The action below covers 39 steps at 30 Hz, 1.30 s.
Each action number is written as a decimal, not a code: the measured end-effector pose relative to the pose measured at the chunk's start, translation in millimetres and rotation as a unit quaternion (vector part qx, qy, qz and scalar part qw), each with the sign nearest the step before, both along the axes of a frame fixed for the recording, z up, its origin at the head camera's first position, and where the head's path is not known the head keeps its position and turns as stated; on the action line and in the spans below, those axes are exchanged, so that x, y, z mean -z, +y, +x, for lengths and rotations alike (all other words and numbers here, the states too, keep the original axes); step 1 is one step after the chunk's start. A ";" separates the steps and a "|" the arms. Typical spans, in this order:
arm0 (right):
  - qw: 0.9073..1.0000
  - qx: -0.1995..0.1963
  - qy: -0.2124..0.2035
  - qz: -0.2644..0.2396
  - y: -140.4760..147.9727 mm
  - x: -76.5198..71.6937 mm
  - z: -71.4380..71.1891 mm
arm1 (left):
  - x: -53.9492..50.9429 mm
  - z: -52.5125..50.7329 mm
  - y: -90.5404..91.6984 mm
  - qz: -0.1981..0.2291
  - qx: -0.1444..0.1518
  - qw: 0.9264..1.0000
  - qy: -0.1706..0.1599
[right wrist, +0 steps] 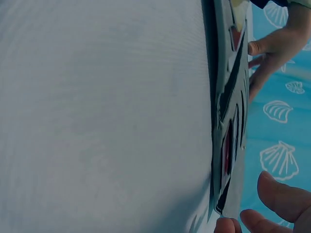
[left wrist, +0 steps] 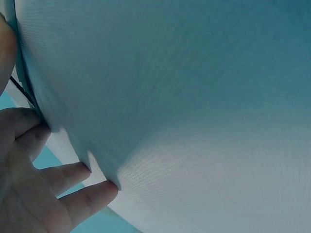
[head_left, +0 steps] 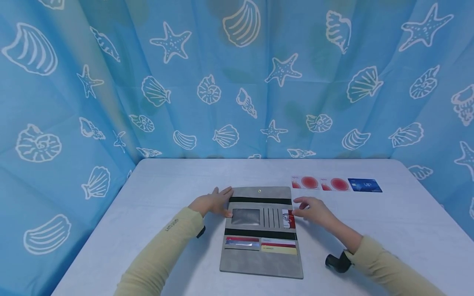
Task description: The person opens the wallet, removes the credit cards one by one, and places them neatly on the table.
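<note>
A grey card wallet [head_left: 263, 265] lies unfolded on the table, with two dark bands across it and a clear window [head_left: 246, 217]. My left hand [head_left: 214, 202] rests at its upper left edge, fingers spread and thumb touching the edge; in the left wrist view the fingertips [left wrist: 109, 190] meet the tabletop. A red and white card [head_left: 289, 219] sits in a slot at the wallet's right edge. Beside it is my right hand [head_left: 312, 210], loosely bent; the right wrist view shows its thumb [right wrist: 282, 196] apart from the wallet. Several cards [head_left: 279, 246] fill the lower slots.
Two white cards with red circles [head_left: 309, 182] [head_left: 339, 184] and a blue VIP card [head_left: 365, 185] lie in a row at the table's back right. Behind the white table [head_left: 177, 172] hangs a blue curtain [head_left: 207, 53] with shells and starfish.
</note>
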State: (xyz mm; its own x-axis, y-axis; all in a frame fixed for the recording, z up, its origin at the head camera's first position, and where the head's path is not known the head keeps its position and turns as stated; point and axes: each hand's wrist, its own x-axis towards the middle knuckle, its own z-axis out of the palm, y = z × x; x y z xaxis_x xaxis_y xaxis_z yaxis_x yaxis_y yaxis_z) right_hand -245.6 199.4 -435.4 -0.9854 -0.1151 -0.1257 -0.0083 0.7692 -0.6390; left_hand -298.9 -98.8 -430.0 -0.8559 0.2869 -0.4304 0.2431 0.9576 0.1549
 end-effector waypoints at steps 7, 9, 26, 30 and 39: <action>1.000 -0.028 0.003 0.013 -11.4 2.7 0.4 | -3.0 2.9 0.4 0.007 0.002 1.000 0.001; 0.999 -0.038 0.002 0.015 -14.1 3.7 0.9 | -3.8 3.2 0.2 0.006 0.005 1.000 0.000; 0.998 -0.060 -0.004 0.018 -21.0 6.3 2.0 | -1.3 1.1 -1.0 0.005 0.009 1.000 0.001; 0.999 -0.049 -0.024 0.001 -21.9 6.8 1.4 | -2.1 1.7 -1.0 0.007 0.007 1.000 0.000; 0.998 -0.024 -0.051 -0.028 -25.0 6.8 0.9 | -5.5 3.4 0.1 0.009 0.008 1.000 -0.004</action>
State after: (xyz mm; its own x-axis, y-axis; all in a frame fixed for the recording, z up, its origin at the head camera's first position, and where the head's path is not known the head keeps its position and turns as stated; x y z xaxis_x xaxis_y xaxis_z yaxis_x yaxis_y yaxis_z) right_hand -244.7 174.5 -442.2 -0.9609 -0.1714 -0.2176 0.0231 0.7331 -0.6797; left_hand -295.4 -98.8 -424.5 -0.8479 0.3082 -0.4313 0.2568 0.9506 0.1744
